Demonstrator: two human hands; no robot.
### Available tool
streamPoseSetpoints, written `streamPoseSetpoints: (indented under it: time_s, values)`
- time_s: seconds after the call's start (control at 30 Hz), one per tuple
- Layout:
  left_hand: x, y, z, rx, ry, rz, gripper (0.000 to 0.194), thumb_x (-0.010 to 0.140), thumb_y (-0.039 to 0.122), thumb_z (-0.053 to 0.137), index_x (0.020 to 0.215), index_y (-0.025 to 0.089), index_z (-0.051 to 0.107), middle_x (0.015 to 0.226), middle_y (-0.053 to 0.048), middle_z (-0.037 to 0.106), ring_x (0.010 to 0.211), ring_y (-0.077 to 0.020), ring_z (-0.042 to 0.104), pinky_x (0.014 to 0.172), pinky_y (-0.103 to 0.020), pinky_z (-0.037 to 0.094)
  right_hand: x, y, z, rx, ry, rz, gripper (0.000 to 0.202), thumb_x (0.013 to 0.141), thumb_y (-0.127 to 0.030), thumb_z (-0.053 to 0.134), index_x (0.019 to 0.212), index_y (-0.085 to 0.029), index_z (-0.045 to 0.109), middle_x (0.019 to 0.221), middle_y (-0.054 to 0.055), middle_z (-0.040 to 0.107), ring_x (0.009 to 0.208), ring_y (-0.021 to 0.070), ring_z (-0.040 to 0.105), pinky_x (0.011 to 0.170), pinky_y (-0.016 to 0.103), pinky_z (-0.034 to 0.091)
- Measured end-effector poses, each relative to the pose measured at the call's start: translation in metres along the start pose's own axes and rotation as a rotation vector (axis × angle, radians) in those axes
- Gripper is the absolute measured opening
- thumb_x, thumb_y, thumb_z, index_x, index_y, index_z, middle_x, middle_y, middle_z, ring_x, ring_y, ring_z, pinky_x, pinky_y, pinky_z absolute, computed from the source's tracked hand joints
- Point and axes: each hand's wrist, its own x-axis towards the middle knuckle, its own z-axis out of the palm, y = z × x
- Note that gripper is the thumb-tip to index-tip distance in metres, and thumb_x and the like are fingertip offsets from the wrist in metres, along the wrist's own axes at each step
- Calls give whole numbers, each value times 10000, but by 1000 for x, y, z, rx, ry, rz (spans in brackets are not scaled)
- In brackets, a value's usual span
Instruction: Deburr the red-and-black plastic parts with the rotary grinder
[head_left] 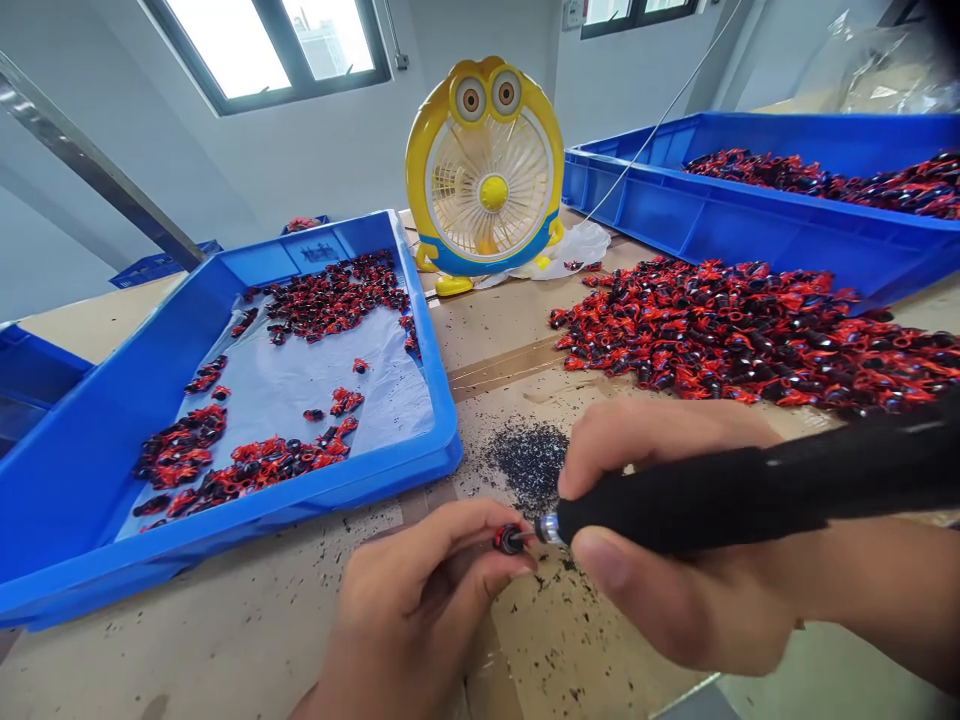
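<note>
Between the thumb and fingers of my left hand (420,590) is a small red and black part (510,538), its round dark end facing right. My right hand (690,600) grips a black electric screwdriver (675,497) with a thick cylindrical body. Its silver collar (550,528) and thin metal bit point left, and the bit meets the end of the part. Whether a screw sits at the tip is too small to make out. Just behind the tool's front end lies a heap of tiny black screws or specks (529,455) on the table.
To the left stands a blue tray (442,430) with many red and black parts on a white sheet. A large pile of such parts (735,330) lies at right, before another blue bin (652,215). A yellow fan (493,190) stands at the back. Black crumbs dot the cardboard-covered table (247,640).
</note>
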Motion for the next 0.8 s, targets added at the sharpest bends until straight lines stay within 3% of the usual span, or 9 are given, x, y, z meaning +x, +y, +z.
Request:
streamPoseSetpoints:
  time_s: [0.2,0.33,0.43,0.53,0.67,0.8]
  values:
    - [-6,3,3,-259,-53,-112,250,979,144,825,1127,341,786,930,117,900,726,-70,857,730,-63,647,-1,-2,-17,169,57,103,139,897,-297,787,953,-257,666,783,-24,698,579,94,635,492,230,493]
    - [-13,4,14,-426,18,-213,125,990,311,845,1111,332,820,904,67,907,719,-111,864,730,-121,679,-3,-1,-20,304,85,103,202,971,-412,783,957,-248,666,770,10,673,581,136,613,503,300,497]
    - [-15,4,20,-493,57,-303,141,984,434,840,1058,313,831,904,27,912,741,-145,870,728,-167,696,-5,-5,-24,247,56,145,196,998,-440,761,992,-261,679,815,26,708,657,161,661,565,312,530]
    - [-16,4,23,-534,65,-351,172,980,440,843,1031,279,814,958,-17,918,720,-161,866,632,-172,686,-5,-4,-28,255,40,126,162,982,-393,777,1018,-268,680,836,22,716,686,164,681,576,299,550]
    - [-18,5,22,-566,55,-383,214,975,454,847,1043,256,801,999,-60,918,690,-168,854,413,-135,555,-5,2,-29,321,45,101,168,907,-230,794,1023,-261,677,824,8,687,656,148,662,555,288,548]
    - [-21,5,23,-546,81,-374,237,965,488,850,1029,272,779,992,-47,918,657,-163,839,503,-174,633,-5,3,-34,198,11,107,197,900,-205,794,1036,-274,668,878,24,720,719,177,719,604,317,583]
